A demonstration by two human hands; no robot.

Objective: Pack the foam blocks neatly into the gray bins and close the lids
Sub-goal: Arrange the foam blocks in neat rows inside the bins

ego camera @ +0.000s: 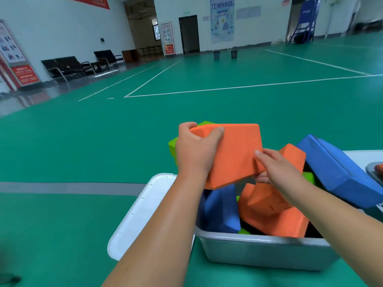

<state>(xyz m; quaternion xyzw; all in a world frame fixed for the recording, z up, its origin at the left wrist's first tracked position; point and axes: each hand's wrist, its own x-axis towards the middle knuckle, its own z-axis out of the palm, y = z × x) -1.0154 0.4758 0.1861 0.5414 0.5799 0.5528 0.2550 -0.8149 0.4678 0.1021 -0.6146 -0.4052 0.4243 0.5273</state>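
1. While raised over the gray bin (263, 251), held tilted: orange foam block (236, 154).
2. Gripped at far-left corner by left hand (194, 154), thumb on top face, fingers curled over far edge.
3. Pinched at near-right edge by right hand (277, 170), thumb on top, fingers curled beneath.
4. Piled loosely inside bin: blue block (219, 210), orange blocks (269, 208), green pieces (244, 230).
5. Leaning over right rim: large blue block (339, 168).
6. Behind left hand: green block (173, 148).
7. Flat on green floor (83, 152), just beside bin's left side: white lid (141, 214).

Jumbled foam blocks (269, 206) crowd the gray bin (259, 251).
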